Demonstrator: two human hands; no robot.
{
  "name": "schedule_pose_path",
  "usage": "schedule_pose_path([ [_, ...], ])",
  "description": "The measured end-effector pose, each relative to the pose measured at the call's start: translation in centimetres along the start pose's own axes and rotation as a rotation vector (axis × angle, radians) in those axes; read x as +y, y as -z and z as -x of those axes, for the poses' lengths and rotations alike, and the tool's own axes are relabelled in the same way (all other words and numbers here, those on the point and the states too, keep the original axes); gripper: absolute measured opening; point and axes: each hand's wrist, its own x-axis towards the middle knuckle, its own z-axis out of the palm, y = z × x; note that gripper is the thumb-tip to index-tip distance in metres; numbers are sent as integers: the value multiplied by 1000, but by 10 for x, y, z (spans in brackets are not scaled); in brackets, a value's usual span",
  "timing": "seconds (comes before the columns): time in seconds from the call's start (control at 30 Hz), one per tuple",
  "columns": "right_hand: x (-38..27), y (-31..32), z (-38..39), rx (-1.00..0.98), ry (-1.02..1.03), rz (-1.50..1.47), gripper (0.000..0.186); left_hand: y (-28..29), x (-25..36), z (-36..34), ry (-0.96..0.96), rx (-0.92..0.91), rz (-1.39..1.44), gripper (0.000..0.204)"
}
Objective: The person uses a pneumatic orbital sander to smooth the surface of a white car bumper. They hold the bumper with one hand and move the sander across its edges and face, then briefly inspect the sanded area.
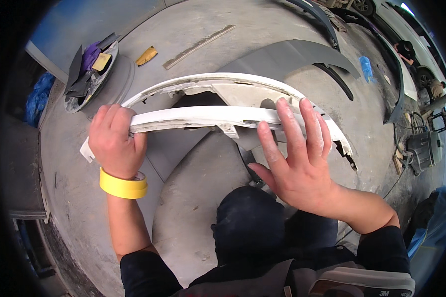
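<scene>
A white, curved car body panel (198,114), shaped like a wheel arch with chipped, dirty edges, spans the space in front of me. My left hand (115,141) is wrapped around its left end. A roll of yellow tape (123,184) sits around my left wrist like a bracelet. On the panel's right part, my right hand (302,156) is open with fingers spread, the fingertips reaching over the edge and looking dusty. A second white arched strip (233,77) shows just beyond; whether both belong to one piece I cannot tell.
Grey panels (292,57) lie on the concrete floor beyond. At the far left, a tub (109,54) holds scraps, near a yellow piece (146,55) and a long flat bar (198,47). Far right are a white car (409,37), a crouching person (406,51) and a dark case (423,152).
</scene>
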Motion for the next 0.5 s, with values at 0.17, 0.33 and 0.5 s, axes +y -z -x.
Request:
schedule_pose_path([
  [0.17,-13,4,-16,-71,30,-5,79,-1,0,2,24,8,10,18],
  [0.33,-14,12,-21,-57,24,-32,73,0,1,3,32,-13,2,18],
  [0.5,-10,14,-22,-83,46,-48,85,1,0,5,38,-11,4,18],
])
